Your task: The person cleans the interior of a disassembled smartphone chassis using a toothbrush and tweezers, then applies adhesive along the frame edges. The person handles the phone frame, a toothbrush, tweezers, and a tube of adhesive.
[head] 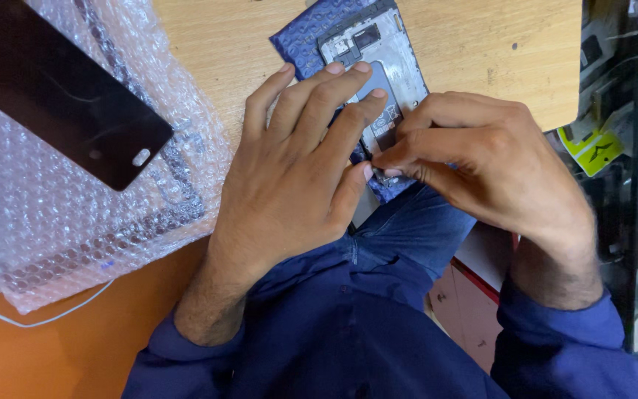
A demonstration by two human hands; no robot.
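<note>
Opened grey metal phone frame [378, 66] lies tilted on a blue bubble-wrap pouch [300, 37] at the near edge of the light wooden tabletop [481, 37], directly under both hands. Left hand [297, 170] lies flat across the frame's lower half, fingers spread, pressing it down, not gripping. Right hand [481, 162] is curled, thumb and forefinger pinched at the frame's bottom edge; can't tell what's between them. Well left: black glass phone screen panel [60, 89] on a clear bubble-wrap sheet [53, 222], untouched.
</note>
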